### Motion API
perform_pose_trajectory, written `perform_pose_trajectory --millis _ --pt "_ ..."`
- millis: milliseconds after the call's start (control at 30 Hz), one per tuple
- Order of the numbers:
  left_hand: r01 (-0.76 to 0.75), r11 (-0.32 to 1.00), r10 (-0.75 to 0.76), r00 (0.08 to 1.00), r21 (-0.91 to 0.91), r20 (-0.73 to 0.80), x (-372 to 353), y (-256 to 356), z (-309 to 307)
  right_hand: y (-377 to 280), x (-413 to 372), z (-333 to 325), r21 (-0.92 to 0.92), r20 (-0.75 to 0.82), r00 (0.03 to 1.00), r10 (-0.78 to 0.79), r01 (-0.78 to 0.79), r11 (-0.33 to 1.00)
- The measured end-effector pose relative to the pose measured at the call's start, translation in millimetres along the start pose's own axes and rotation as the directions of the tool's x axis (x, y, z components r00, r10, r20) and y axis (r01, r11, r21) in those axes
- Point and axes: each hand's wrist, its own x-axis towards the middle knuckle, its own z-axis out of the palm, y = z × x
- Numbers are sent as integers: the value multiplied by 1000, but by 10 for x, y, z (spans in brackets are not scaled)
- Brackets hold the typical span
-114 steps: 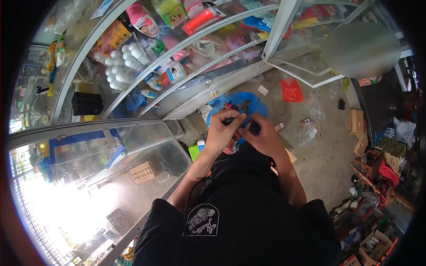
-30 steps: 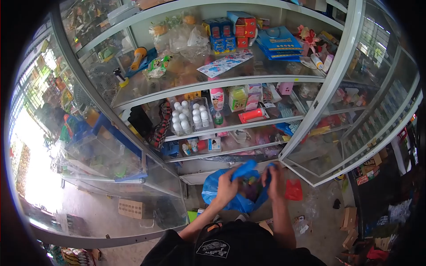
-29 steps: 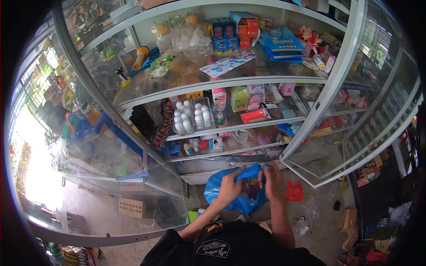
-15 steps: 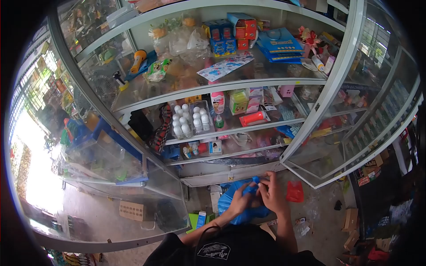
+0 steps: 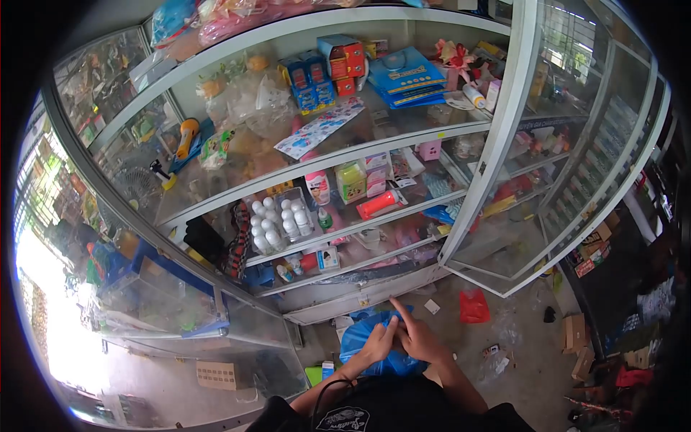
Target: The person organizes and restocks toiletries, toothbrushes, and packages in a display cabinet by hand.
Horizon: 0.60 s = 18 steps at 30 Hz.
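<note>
A blue plastic bag [image 5: 356, 340] hangs or rests low in front of me, below the open cabinet. My left hand [image 5: 377, 343] is closed at the bag's gathered top, with the thumb pointing up. Right beside it, my right hand [image 5: 423, 341] is closed at the same spot, its index finger stretched out toward the cabinet. The two hands touch or nearly touch, and the part of the bag between the fingers is mostly hidden.
A glass cabinet with open doors holds white bulbs [image 5: 268, 225], a red tube [image 5: 379, 204], blue packets [image 5: 409, 78] and boxes. Its right door [image 5: 504, 237] juts toward me. On the floor lie a red bag [image 5: 473, 307] and cardboard boxes [image 5: 574, 333].
My hands have come lower and closer to my body, and the bag's blue top no longer shows above the fingers. My right index finger has straightened. The view has turned slightly.
</note>
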Motion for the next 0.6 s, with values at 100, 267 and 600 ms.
perform_pose_trajectory --millis 100,267,600 --pt "-5 994 -2 998 -113 -59 7 29 82 74 -34 -22 119 46 995 85 -90 989" --pt "-2 983 -21 992 -185 -121 153 -309 268 240 -53 -110 271 65 974 218 -227 935" --pt "-104 994 97 975 -24 -202 184 87 337 522 24 -283 233 -72 935 346 -322 918"
